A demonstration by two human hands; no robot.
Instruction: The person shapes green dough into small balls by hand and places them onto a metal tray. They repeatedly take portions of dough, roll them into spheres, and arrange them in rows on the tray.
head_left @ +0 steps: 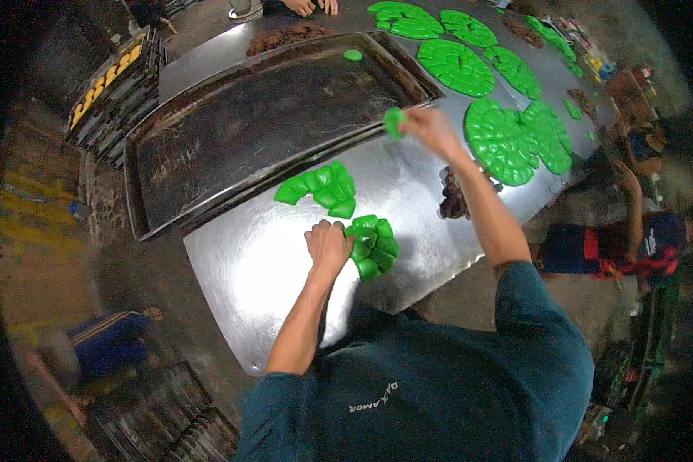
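My right hand (433, 132), smeared by motion, holds a small flat piece of green dough (394, 123) over the near right edge of a large dark baking tray (231, 202). My left hand (329, 246) is curled closed on the metal tabletop (246, 269), its thumb side against a cluster of green dough pieces (374, 250). Whether its fingers pinch something is hidden. Just beyond lies an arc of similar green dough pieces (323, 186). A small green dough piece (353, 55) sits in the tray's far right part. Dark brown balls (453, 194) lie beside my right forearm.
Large scored rounds of green dough (500, 140) cover the table's right side. Crumbly brown lumps (289, 37) lie past the tray, near another person's hands (308, 6). At left stand stacked trays with yellow pieces (106, 81). Other people (119, 339) are on both sides.
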